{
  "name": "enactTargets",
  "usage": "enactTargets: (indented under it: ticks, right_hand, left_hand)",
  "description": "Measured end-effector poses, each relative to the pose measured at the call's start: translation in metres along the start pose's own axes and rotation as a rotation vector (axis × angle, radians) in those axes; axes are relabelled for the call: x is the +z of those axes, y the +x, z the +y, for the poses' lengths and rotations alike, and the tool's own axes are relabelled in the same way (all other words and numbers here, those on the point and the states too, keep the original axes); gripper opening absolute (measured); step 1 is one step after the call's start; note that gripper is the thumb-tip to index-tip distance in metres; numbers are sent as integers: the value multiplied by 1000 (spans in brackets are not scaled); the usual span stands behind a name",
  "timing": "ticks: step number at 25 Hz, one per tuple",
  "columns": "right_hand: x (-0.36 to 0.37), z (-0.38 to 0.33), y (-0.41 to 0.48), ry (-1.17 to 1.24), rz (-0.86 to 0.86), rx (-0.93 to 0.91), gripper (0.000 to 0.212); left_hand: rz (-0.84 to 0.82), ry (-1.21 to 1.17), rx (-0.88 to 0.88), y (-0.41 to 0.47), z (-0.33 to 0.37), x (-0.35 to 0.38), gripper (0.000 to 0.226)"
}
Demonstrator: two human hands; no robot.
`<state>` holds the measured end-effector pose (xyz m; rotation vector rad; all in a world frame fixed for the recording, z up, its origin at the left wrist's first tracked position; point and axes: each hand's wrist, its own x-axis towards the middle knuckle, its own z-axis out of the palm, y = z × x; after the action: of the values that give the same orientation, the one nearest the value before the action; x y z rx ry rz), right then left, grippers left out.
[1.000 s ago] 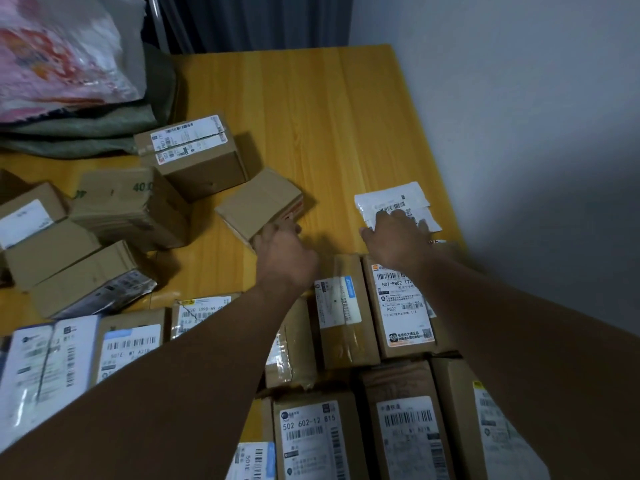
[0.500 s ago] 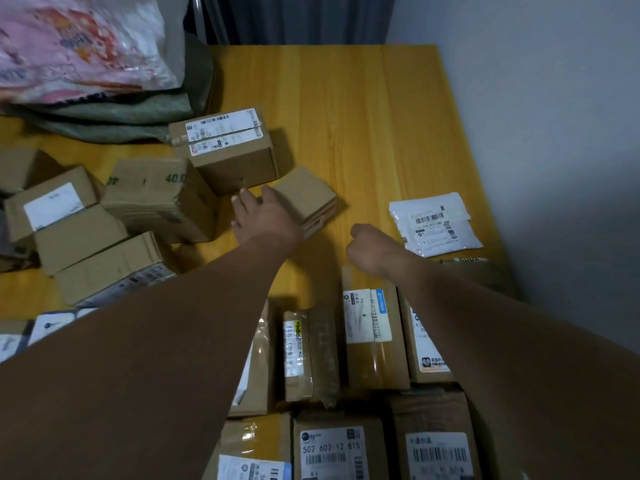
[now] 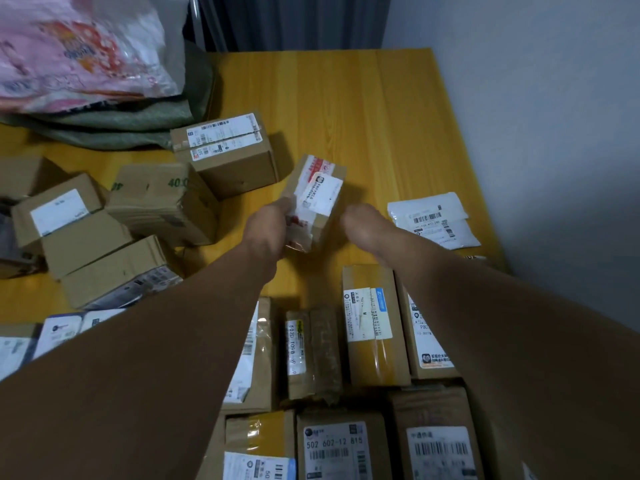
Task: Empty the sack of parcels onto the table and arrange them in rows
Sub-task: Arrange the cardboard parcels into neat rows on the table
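My left hand (image 3: 266, 226) grips a small cardboard parcel (image 3: 320, 192) with a white label and red tape. It holds the parcel tilted above the yellow wooden table (image 3: 346, 98). My right hand (image 3: 363, 223) hovers just right of that parcel; its fingers bend down out of sight, and contact with the parcel is unclear. The grey-green sack (image 3: 114, 129) lies crumpled at the back left. Several labelled parcels (image 3: 367, 323) lie side by side in rows at the near edge, partly hidden by my forearms.
A loose heap of cardboard boxes (image 3: 156, 202) fills the left side, with a taller box (image 3: 225, 150) behind it. A white flat mailer (image 3: 433, 220) lies by the right edge near the grey wall. A pink plastic bag (image 3: 76, 53) rests on the sack.
My left hand has taken hold of the small parcel, lifted it and turned it so its label faces up. My right hand left the white mailer and moved towards the parcel.
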<state>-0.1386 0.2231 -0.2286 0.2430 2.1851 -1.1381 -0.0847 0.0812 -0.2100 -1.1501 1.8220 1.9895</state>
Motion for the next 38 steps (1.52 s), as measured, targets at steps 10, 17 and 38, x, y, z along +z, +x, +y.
enactTargets:
  ticks: [10,17,38]
  right_hand:
    - [-15,2,-31,638,-31,-87,23]
    - [-13,-12,-59,440,-51,-100,31]
    - [-12,43,-12,-326,275,45,106]
  left_hand:
    - [-115,-394,-204,-28,-11,-5,50]
    - [-132,-468,-185,-46,-11,23,42]
    - [-229,265,-37,-27,-44,58,35]
